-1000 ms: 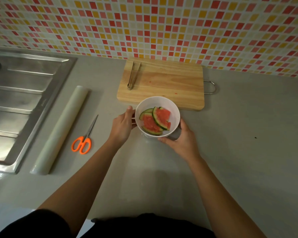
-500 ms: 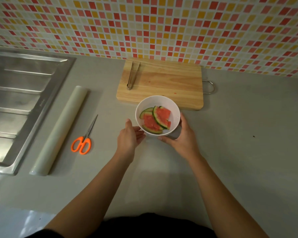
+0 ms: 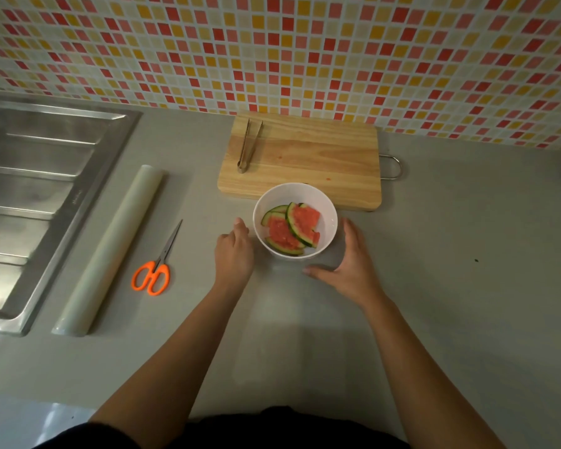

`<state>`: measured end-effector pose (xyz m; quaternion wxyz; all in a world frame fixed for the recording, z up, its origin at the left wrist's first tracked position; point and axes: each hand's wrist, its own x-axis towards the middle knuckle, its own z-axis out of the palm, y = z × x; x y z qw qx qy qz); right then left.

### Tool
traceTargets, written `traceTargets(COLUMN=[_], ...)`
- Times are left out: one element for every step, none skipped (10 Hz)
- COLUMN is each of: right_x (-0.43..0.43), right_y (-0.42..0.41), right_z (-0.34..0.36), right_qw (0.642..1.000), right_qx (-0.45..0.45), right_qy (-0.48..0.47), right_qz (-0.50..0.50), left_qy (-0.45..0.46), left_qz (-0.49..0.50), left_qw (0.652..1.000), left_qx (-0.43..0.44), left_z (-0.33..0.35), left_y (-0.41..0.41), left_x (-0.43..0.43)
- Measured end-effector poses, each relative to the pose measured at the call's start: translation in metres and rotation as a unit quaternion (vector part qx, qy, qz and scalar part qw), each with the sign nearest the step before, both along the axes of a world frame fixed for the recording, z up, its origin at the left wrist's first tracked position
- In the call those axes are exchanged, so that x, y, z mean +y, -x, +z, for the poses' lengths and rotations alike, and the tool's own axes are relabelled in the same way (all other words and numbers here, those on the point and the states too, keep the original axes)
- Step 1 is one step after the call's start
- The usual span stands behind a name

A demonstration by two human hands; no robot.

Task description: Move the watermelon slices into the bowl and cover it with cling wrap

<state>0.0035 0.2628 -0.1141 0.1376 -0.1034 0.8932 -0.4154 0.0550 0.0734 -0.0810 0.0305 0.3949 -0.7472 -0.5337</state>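
Note:
A white bowl (image 3: 327,218) stands on the grey counter just in front of the wooden cutting board (image 3: 314,163). Several watermelon slices (image 3: 292,230) with green rind lie inside it. My left hand (image 3: 234,251) hovers at the bowl's left side with loosely curled fingers that hold nothing. My right hand (image 3: 348,264) is spread open at the bowl's right and front, a small gap away. The cling wrap roll (image 3: 110,251) lies on the counter to the left. Whether film covers the bowl cannot be told.
Metal tongs (image 3: 248,145) lie on the board's left part. Orange-handled scissors (image 3: 156,270) sit between the roll and my left hand. A steel sink drainer (image 3: 39,196) fills the far left. A faint paler patch (image 3: 305,325) marks the counter before the bowl.
Both hands have let go of the bowl and drawn a little away from its sides. The bowl stays in front of the board.

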Motion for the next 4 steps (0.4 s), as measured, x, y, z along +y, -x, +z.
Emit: traceTargets(right_x=[0.001, -0.003, -0.001, 0.01], right_y=[0.001, 0.002, 0.007, 0.002], right_z=[0.007, 0.004, -0.004, -0.006], right_qw=[0.999, 0.998, 0.999, 0.999], right_qx=[0.006, 0.02, 0.016, -0.014], right_qy=[0.036, 0.058, 0.036, -0.043], right_qz=[0.006, 0.011, 0.017, 0.013], left_qy=[-0.054, -0.097, -0.054, -0.029], left_qz=[-0.005, -0.025, -0.011, 0.045], left_qw=[0.997, 0.993, 0.997, 0.997], left_qx=[0.052, 0.068, 0.05, 0.054], left_z=[0.0, 0.001, 0.001, 0.004], left_y=[0.002, 0.008, 0.008, 0.001], left_x=[-0.006, -0.005, -0.007, -0.015])
